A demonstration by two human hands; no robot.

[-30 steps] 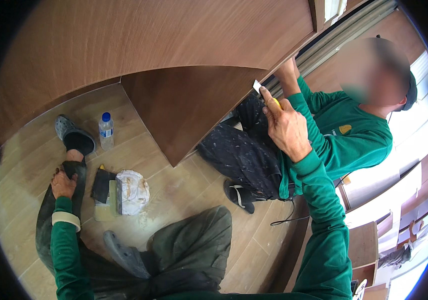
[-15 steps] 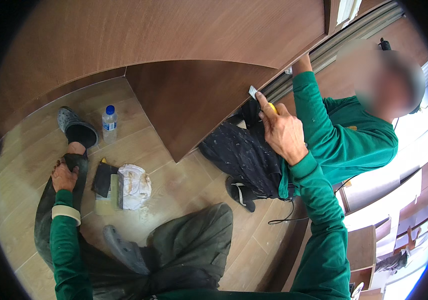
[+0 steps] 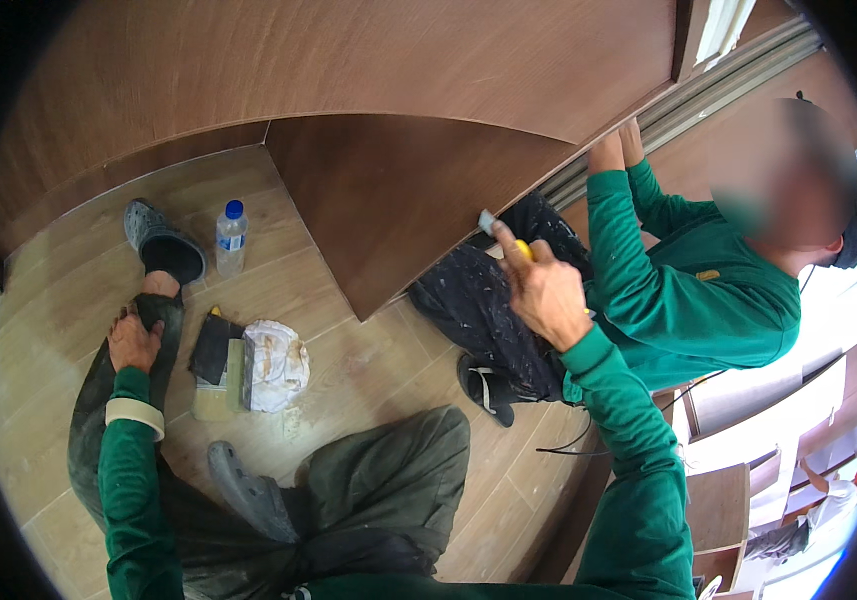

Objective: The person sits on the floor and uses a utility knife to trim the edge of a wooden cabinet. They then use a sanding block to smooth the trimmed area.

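Observation:
My right hand (image 3: 549, 300) is closed round a scraper with a yellow handle (image 3: 524, 250). Its small pale blade (image 3: 488, 221) is at the lower right edge of a brown wood panel (image 3: 379, 190), with my index finger stretched along it. Whether the blade touches the panel I cannot tell. My left hand (image 3: 135, 342) lies on my left shin with nothing in it, fingers laid flat. A roll of cream tape (image 3: 136, 415) hangs round that forearm like a bracelet.
A co-worker in a green top (image 3: 709, 300) crouches at the right, arms at a metal track (image 3: 729, 85). On the floor are a water bottle (image 3: 232, 240), a crumpled white cloth (image 3: 277, 365), a dark pad (image 3: 215, 345) and a translucent flat blade (image 3: 236, 375). A black cable (image 3: 574, 450) lies near the co-worker's foot.
My right hand has moved down and left along the panel edge with the scraper. The co-worker's second forearm has come into view at the track. My left hand stays on the shin.

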